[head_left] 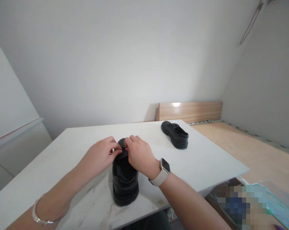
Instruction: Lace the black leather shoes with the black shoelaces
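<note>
A black leather shoe [125, 188] stands upright near the front of the white table, its heel toward me and its toe pointing away. My left hand [106, 150] pinches thumb and fingertips together over the lacing area, from the left side. From the right, my right hand [139, 155] reaches to the same spot with its fingers curled in. Whatever lies between the fingertips blends into the black leather and cannot be made out. A second black shoe [176, 134], its laces visible, rests farther back on the right.
The white table [87, 137] has smudges near its front edge. A wooden board [190, 111] stands against the wall behind it. To the right lies a light wood surface [221, 140], with a teal packet [278, 201] and blurred items below it. A white cabinet [12, 143] is at left.
</note>
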Motion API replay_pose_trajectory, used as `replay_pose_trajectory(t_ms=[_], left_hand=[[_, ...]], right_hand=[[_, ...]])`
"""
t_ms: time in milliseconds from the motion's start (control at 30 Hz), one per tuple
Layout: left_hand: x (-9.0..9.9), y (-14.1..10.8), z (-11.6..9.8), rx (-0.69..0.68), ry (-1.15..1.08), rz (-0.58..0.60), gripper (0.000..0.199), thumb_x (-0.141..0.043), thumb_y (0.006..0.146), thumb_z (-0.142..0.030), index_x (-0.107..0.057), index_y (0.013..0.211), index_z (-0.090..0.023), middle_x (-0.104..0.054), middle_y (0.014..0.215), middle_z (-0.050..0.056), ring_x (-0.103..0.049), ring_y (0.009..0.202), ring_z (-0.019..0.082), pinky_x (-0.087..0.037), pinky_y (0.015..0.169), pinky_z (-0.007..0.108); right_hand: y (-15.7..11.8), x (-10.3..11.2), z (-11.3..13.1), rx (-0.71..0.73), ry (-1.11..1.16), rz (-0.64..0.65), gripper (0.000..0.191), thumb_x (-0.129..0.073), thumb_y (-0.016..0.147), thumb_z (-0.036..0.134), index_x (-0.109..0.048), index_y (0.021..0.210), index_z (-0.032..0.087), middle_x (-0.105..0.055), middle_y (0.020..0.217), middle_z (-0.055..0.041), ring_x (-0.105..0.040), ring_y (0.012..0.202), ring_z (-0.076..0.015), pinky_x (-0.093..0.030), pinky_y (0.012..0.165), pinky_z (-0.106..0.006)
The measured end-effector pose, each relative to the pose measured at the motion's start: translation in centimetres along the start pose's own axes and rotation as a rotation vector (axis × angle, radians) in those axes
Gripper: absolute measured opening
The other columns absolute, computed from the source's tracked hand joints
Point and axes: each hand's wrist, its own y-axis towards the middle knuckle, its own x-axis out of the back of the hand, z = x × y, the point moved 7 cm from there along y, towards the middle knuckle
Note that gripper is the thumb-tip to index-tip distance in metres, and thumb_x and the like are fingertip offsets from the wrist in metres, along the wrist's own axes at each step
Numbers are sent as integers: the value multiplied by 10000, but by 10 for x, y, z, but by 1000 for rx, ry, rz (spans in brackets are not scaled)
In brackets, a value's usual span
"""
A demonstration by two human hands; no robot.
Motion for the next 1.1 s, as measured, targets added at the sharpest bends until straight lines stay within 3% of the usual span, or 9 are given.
replay_pose_trajectory(t_ms=[67,200,267,367,500,600,800,967,1100], left_hand=[[23,7,-3,3,-131,-88,241,-561,857,-348,-748,755,-236,-704,755,27,-642,687,195,-460,655,303],[85,3,1,163,-319,-562,234,-626,857,-452,-740,845,-249,-694,686,-22,-636,654,164,-478,658,270],[97,-2,1,196,-362,-684,237,-668,845,-459,-743,862,-235,-682,659,-31,-635,641,150,-491,666,258],[85,1,1,198,-484,-619,238,-693,833,-435,-747,861,-204,-692,645,-25,-654,612,145,-526,651,253],[62,6,-1,194,-647,-528,270,-679,837,-450,-746,894,-194,-740,726,-1,-705,642,165,-592,681,276],[60,7,-7,182,-655,-516,257,-671,825,-437,-749,900,-204,-771,824,12,-732,715,184,-606,716,280],[61,6,-8,185,-720,-477,219,-708,792,-397,-759,864,-197,-761,800,10,-700,704,179,-592,704,281],[39,6,-3,178,-1123,-324,267,-801,736,-432,-765,836,-187,-765,853,33,-698,789,190,-599,787,321],[28,3,0,170,-1230,-226,285,-805,757,-455,-782,868,-193,-777,914,54,-695,847,195,-581,842,323]], right_hand=[[9,14,4,2,166,-64,121,-497,918,75,-535,931,188,-653,888,-62,-602,830,-211,-428,667,-298],[23,57,1,35,746,-404,76,-450,978,151,-452,936,213,-624,831,-2,-586,716,-139,-457,678,-264],[26,67,-2,60,983,-513,56,-447,982,199,-437,932,223,-616,834,15,-565,652,-109,-468,636,-242],[30,64,-3,41,1118,-510,46,-510,948,237,-482,917,219,-601,808,30,-546,611,-94,-469,589,-229],[28,62,3,67,999,-509,59,-601,910,243,-574,877,202,-604,856,12,-563,729,-114,-490,693,-260],[25,68,8,120,912,-537,53,-625,907,201,-608,857,207,-594,889,2,-552,816,-132,-487,772,-281],[21,76,12,164,893,-568,68,-664,899,181,-643,840,207,-585,913,-12,-557,980,-158,-478,864,-298],[20,65,10,117,949,-526,57,-672,889,188,-650,842,209,-608,916,-11,-585,952,-154,-502,818,-286],[20,51,5,77,1092,-545,32,-703,855,193,-675,840,197,-632,880,-6,-601,838,-136,-515,770,-270]])
